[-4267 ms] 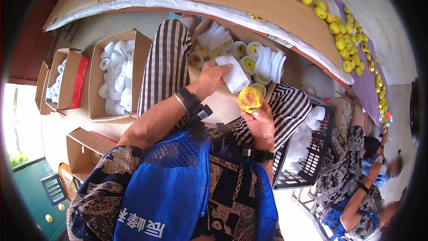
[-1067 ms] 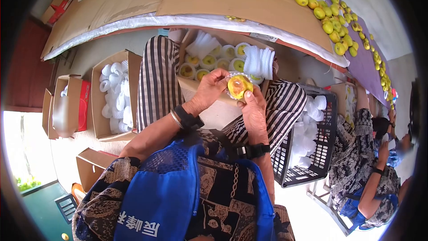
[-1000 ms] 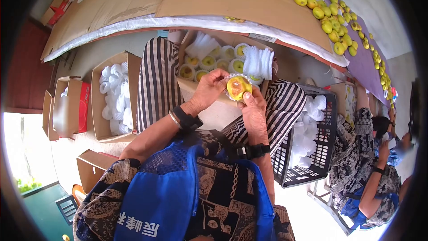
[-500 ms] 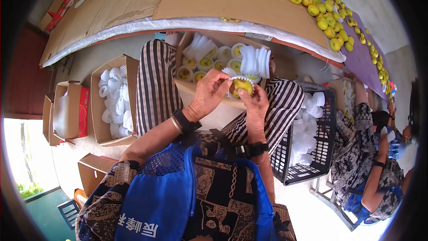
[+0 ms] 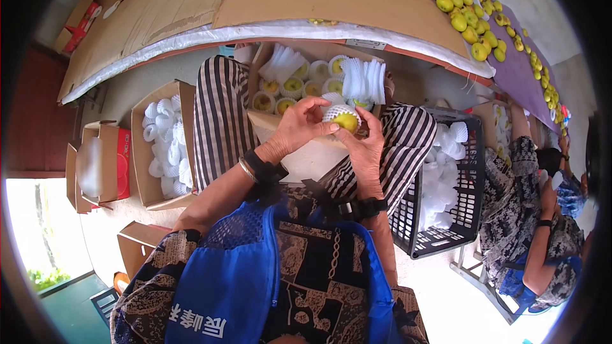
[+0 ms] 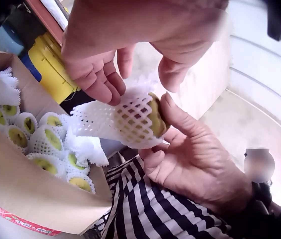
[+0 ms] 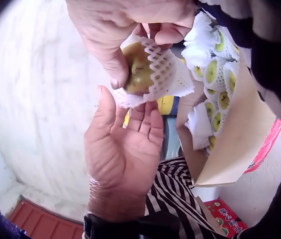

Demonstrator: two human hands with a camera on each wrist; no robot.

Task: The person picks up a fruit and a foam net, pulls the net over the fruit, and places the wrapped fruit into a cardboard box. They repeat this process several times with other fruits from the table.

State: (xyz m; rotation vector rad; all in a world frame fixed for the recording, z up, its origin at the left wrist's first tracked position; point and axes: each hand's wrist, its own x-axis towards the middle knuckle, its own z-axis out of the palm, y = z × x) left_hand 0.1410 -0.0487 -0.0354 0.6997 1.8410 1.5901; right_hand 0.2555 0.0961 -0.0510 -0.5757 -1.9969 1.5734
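A yellow-green apple [image 5: 346,122] sits partly inside a white foam net sleeve [image 6: 131,119], its bare end showing in both wrist views. My right hand [image 5: 364,153] grips the apple between thumb and fingers. Across from it is my left hand [image 5: 295,129], its thumb tip close to the apple in the head view. In the right wrist view the left palm faces up, with loose fingertips right at the sleeve's edge. Just beyond both hands stands a cardboard box [image 5: 262,121] of netted apples [image 7: 211,71], with flat foam nets [image 5: 363,81] stacked on top.
Left of the striped legs is a cardboard box [image 5: 187,102] of foam nets. A black plastic crate [image 5: 473,185] with more nets stands to the right. Ahead, a cardboard-covered table [image 5: 319,0] bears loose apples [image 5: 472,22]. Another person [image 5: 535,242] sits at the right.
The apple, first bare in the right hand with the net in the left, has gone into the net. Over the last second it has turned, its brown patch now out of sight, and the left fingers have loosened.
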